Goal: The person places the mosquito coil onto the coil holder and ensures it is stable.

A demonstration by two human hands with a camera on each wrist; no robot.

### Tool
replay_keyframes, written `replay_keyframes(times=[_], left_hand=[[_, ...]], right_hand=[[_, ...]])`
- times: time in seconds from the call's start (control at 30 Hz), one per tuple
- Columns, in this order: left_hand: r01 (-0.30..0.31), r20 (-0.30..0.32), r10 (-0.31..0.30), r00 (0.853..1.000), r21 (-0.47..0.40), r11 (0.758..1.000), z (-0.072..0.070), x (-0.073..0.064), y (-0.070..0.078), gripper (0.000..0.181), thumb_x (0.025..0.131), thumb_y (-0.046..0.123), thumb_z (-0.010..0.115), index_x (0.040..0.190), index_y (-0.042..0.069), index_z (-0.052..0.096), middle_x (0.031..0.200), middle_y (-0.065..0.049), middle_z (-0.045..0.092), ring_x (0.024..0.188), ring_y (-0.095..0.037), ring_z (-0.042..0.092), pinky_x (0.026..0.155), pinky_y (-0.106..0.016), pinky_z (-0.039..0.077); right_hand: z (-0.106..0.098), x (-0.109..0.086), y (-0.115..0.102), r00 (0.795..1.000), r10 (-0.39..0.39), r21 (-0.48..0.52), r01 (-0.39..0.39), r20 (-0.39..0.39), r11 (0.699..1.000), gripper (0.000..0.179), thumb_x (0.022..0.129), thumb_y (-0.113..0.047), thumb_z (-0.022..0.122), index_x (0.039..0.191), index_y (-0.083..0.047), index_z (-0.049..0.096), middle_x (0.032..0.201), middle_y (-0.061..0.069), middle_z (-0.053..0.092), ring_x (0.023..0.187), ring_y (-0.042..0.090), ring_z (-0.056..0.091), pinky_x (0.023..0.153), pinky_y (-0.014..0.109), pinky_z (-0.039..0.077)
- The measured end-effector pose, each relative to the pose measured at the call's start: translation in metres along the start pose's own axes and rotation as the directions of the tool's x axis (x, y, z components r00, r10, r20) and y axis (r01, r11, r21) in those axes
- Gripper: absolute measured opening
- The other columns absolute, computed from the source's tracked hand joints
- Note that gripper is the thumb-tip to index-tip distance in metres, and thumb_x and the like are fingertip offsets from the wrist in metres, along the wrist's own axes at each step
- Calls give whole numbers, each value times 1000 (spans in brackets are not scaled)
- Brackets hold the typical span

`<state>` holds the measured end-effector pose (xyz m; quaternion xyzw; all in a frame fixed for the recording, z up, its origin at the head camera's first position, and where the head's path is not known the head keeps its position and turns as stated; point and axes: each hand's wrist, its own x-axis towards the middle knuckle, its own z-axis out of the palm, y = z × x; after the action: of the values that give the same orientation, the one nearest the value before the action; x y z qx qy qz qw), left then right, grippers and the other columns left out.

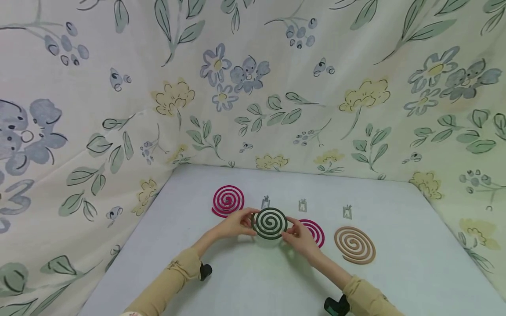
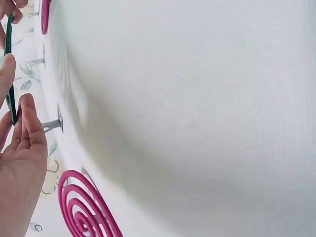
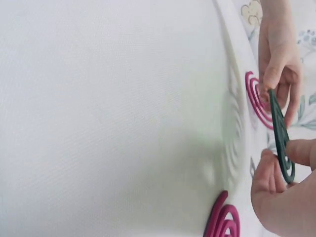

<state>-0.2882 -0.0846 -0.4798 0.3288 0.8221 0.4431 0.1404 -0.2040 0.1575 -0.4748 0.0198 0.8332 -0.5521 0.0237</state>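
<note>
A dark green mosquito coil is held up above the table, its flat face turned toward the head camera. My left hand pinches its left rim between thumb and fingers. On the opposite rim, my right hand grips it the same way. Both wrist views show the green coil edge-on between the two hands. Behind my left hand lies one pink coil. A second pink coil is partly hidden by my right hand. Farther right rests a tan coil.
Small metal coil stands line the back of the white table: one stand behind the green coil, a middle stand and a right stand. Floral cloth hangs behind and at the sides.
</note>
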Motion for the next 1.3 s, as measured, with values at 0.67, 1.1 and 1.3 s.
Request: replay_keyframes(times=[0.67,1.1,1.3], left_hand=[[-74,-175,30,984,-256,964,-14,5,49,75,79,2,74,142,5,34,101,-18,54,81,-10,56,76,-17,51],[-83,-365,-72,928,-391,916,-11,16,58,64,79,0,73,135,6,42,109,-16,59,87,-10,57,75,-13,49],[-127,-411,-48,911,-389,913,-8,23,61,68,78,-3,73,138,2,40,113,-23,58,90,-13,57,76,-12,47]], right_hand=[[-25,3,-33,991,-71,213,94,-113,972,47,89,-9,64,133,-6,49,93,6,63,76,5,62,72,16,51],[-29,17,-50,987,-9,376,70,-160,924,44,92,-12,62,134,-12,48,88,-8,62,86,11,63,79,16,52],[-25,24,-55,978,-4,411,91,-208,907,44,91,-12,63,133,-9,49,84,-10,63,82,7,63,79,14,52]])
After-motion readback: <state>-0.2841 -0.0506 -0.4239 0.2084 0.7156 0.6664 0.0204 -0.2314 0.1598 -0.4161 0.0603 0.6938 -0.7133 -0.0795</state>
